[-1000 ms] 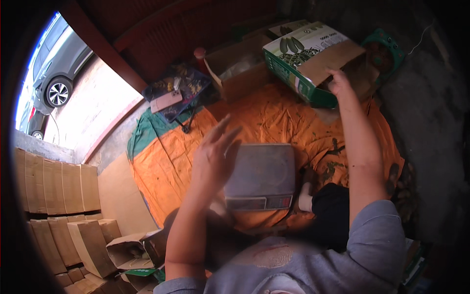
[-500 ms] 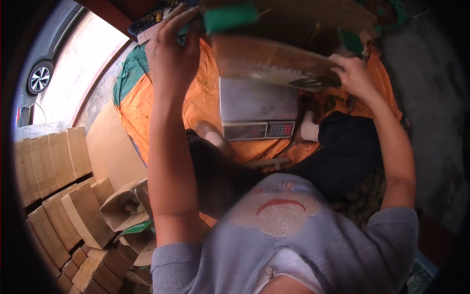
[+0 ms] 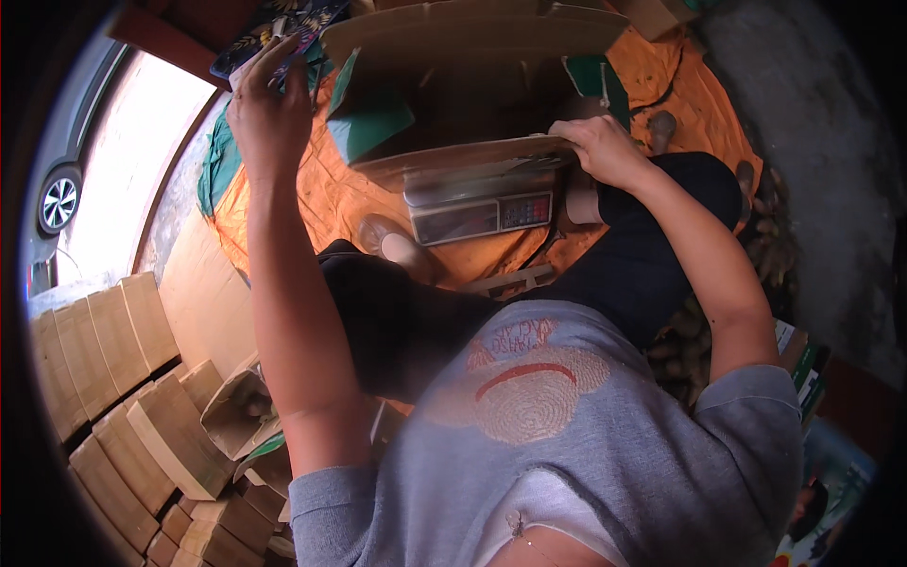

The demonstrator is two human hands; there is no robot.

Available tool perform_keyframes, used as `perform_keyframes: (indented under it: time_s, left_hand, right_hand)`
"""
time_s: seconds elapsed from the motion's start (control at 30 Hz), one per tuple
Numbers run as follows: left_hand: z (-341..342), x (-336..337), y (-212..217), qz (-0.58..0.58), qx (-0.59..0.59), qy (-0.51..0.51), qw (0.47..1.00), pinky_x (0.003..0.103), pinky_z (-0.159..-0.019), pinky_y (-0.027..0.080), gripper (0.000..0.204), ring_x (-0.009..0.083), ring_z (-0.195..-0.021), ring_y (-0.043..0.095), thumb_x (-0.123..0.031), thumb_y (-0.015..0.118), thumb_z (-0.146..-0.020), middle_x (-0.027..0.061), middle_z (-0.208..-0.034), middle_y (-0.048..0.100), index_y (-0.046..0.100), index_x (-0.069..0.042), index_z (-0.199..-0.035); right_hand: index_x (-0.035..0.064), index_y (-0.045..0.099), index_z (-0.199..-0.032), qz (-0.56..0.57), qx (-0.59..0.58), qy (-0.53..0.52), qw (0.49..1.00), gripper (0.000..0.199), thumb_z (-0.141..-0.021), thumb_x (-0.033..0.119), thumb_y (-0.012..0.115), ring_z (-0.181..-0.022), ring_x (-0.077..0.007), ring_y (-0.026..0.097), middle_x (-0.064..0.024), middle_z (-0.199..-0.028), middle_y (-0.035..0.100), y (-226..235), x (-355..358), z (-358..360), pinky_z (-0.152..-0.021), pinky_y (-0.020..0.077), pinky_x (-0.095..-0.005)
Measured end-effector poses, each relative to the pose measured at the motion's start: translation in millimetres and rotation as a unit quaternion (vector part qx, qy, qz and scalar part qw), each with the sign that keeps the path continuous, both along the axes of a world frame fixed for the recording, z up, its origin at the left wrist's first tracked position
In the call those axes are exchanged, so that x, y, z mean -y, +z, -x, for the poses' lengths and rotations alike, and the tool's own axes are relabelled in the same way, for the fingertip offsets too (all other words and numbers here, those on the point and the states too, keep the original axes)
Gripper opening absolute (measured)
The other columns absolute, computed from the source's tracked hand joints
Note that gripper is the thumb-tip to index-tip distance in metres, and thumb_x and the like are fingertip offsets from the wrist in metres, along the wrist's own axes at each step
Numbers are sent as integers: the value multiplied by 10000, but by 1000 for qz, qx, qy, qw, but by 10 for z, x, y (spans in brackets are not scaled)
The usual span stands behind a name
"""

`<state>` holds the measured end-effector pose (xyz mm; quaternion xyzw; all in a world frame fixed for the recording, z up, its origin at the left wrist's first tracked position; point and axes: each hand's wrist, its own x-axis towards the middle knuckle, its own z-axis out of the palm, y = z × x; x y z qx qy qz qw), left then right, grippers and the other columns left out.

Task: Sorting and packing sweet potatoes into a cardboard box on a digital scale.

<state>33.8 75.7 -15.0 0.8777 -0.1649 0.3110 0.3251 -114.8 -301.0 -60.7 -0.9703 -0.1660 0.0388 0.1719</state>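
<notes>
An open cardboard box (image 3: 472, 148) with green inner flaps sits over the weighing scale (image 3: 472, 215) and covers most of its metal plate. The scale's display and keypad show below the box's near edge. My right hand (image 3: 605, 151) grips the near right edge of the box, with the fingers over the rim. To the left of the box, my left hand (image 3: 269, 104) is raised, its fingers apart and nothing visible in them. Just beyond its fingertips lies a dark patterned cloth or bag (image 3: 283, 28) with a small pale item on it.
Orange tarp (image 3: 321, 203) covers the floor around the scale. Stacked cardboard boxes (image 3: 85, 350) stand at the left, with an opened carton (image 3: 241, 406) beside them. Brownish root-like produce (image 3: 685, 345) lies by my right leg. A parked car (image 3: 61, 198) shows outside.
The box has come down and left onto the scale, its opening now in view. My right hand moved left with its edge. My left hand shifted slightly left and down.
</notes>
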Motion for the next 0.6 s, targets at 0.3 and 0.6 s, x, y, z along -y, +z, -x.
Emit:
perform_keyframes:
  time_s: [0.3,0.6]
  left_hand:
    - [-102,234,22,-32,-153,-115,981,374,-902,516,319,319,-1039,691,-335,648,-943,155,-1073,729,729,-127,-1171]
    - [-162,481,-55,-122,-179,-74,973,392,-880,522,350,320,-1015,695,-371,625,-940,151,-1055,730,716,-163,-1207]
  right_hand:
    - [131,676,-1082,45,-53,-61,996,312,-809,4,593,-956,-357,687,-139,-970,721,-92,-6,165,-793,543,-487]
    - [157,687,-1103,121,-93,-111,982,322,-827,17,599,-989,-349,695,-137,-1005,722,40,-148,240,-829,563,-487]
